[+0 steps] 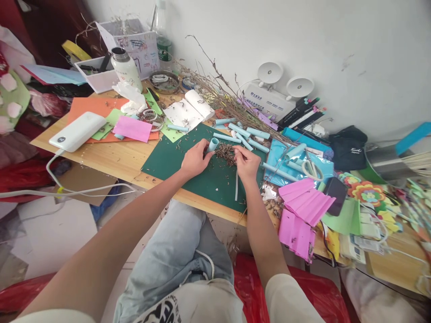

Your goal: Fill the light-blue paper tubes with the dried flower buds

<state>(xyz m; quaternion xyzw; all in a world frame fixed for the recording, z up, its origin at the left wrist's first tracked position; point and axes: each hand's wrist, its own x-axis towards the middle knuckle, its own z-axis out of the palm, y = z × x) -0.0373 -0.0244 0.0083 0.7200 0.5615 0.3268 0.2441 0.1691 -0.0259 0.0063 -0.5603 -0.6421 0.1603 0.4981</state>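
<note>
Left hand: the left hand [196, 158] grips a light-blue rolled paper tube [213, 144], open end up, near the mat's middle.
Right hand: the right hand [247, 163] has its fingers bent narrow at the pile's right side; whether they pinch anything, I cannot tell.
Pile: dried brown plant bits [225, 153] lie between the hands on a dark-green flat mat [175, 161].
Far side: more light-blue paper tubes [258, 133] lie scattered.
Right: pleated bright-pink paper [308, 197].
</note>
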